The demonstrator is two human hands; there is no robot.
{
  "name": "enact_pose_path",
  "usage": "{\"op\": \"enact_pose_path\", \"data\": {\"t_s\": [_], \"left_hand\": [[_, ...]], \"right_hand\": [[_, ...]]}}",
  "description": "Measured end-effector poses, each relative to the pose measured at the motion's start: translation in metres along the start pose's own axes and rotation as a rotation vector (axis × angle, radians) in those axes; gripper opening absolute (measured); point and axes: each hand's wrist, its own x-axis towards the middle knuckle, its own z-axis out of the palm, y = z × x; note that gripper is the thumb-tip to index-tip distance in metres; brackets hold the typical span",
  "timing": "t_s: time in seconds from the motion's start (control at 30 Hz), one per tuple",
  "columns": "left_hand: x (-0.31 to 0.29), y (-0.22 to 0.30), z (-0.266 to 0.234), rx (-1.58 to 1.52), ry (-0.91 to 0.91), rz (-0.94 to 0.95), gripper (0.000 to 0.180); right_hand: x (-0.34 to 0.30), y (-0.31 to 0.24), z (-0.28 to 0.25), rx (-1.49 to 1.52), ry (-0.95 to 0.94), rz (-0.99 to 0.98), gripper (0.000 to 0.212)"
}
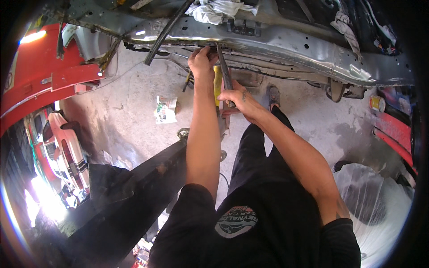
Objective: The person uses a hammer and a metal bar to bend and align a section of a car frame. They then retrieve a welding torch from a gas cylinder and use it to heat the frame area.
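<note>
In front of me runs the grey metal sill of a car body (277, 42), with holes along it. My left hand (203, 61) is raised to its lower edge. The fingers are curled there, and what they hold, if anything, is hidden. Just beside it, my right hand (240, 99) is closed around the lower part of a dark metal bar (226, 73). That bar slants up, its top end meeting the sill's lower edge near my left fingers. A yellow upright piece (217, 85) stands behind the bar, between my forearms.
White rags (214, 11) lie on the car body, and a dark strut (167, 31) leans across it. A printed sheet (166, 110) lies on the concrete floor. At left are a large black beam (147, 178) and red panels (44, 76). Plastic sheeting (375, 201) covers something at right.
</note>
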Motion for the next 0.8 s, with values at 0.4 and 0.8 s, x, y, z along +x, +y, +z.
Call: {"op": "enact_pose_path", "data": {"t_s": [0.4, 0.8], "left_hand": [[0.008, -0.011, 0.003, -0.001, 0.054, 0.073, 0.019], [0.003, 0.011, -0.001, -0.073, -0.024, -0.164, 0.027]], "right_hand": [[-0.003, -0.016, -0.002, 0.131, -0.05, 0.193, 0.058], [0.001, -0.004, 0.003, -0.018, 0.115, 0.118, 0.063]]}}
